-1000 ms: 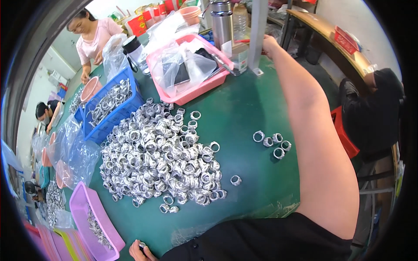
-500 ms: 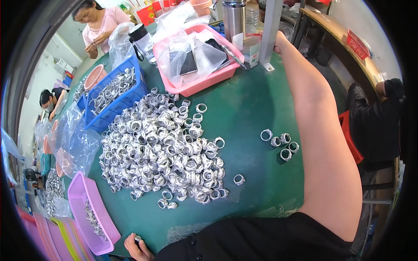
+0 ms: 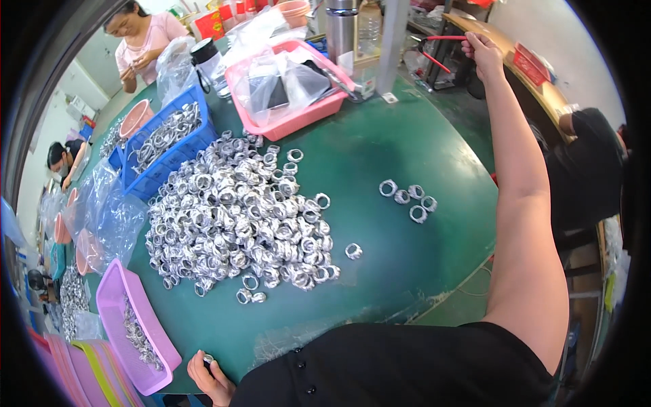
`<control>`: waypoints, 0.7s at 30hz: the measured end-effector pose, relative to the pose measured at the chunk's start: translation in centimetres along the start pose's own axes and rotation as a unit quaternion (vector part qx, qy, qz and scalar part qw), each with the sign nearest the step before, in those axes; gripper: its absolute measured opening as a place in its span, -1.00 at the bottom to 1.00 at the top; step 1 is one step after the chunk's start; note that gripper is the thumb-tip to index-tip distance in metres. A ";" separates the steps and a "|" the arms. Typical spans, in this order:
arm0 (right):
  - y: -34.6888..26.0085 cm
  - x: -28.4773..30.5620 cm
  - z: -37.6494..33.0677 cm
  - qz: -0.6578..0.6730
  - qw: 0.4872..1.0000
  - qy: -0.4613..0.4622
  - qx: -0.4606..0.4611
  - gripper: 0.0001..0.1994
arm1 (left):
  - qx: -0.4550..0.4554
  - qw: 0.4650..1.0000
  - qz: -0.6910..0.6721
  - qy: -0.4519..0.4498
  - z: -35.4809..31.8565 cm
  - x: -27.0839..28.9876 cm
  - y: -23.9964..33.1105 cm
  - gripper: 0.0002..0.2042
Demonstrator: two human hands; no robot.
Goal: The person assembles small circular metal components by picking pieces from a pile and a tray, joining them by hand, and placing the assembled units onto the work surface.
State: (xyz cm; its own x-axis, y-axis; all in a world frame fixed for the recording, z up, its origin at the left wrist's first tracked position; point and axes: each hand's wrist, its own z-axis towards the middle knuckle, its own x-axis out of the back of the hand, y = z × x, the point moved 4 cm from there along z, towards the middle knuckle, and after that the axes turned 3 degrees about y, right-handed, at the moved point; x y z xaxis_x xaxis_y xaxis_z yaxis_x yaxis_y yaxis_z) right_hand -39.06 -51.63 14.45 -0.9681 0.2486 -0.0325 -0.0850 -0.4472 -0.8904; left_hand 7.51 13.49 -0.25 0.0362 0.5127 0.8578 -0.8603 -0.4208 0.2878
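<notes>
My right hand (image 3: 483, 54), arm stretched out, grips one handle of red-handled pliers (image 3: 439, 39) past the far right edge of the green table (image 3: 366, 312). The handles are spread; the dark jaws are too small to make out well. Low at the table's front edge, my left hand (image 3: 210, 381) holds a silver ring (image 3: 208, 359) between thumb and fingers. A large heap of silver rings (image 3: 237, 210) covers the middle left of the table. Several loose rings (image 3: 409, 195) lie apart on the right, and a single ring (image 3: 354, 251) sits between them and the heap.
A purple basket (image 3: 112, 319) with small metal pieces stands left of my left hand. Behind the heap are a blue basket (image 3: 196, 152) of metal parts, a pink basket (image 3: 271, 130), a steel flask (image 3: 341, 34) and a post (image 3: 393, 47). Other people sit around the table.
My right hand has come from behind the post out to the right, and the red-handled pliers now show in it. My left hand still holds the ring. The whole view has shifted slightly.
</notes>
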 end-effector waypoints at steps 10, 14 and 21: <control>-15.1 2.4 -20.6 -0.114 0.975 -0.164 0.099 -0.86 | -0.041 0.999 -0.028 0.019 -0.2 0.5 0.1 -0.72; -16.4 0.6 -32.1 0.026 0.969 -0.237 0.062 -0.92 | -0.072 0.994 -0.059 0.052 -0.3 0.7 0.1 -0.73; -16.2 -3.8 -52.0 -0.011 0.935 -0.300 0.191 -0.92 | -0.057 0.980 -0.176 0.075 -0.9 1.0 -1.4 -0.74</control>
State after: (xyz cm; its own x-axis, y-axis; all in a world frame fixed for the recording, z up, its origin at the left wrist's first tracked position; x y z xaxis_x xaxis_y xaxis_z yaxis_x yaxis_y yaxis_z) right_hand -21.71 -0.68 5.45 -0.9133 -0.2145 0.3463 -0.0733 -0.7497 -0.6577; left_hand 8.29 15.26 -0.21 0.2736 0.7188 0.6391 -0.8591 -0.1161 0.4984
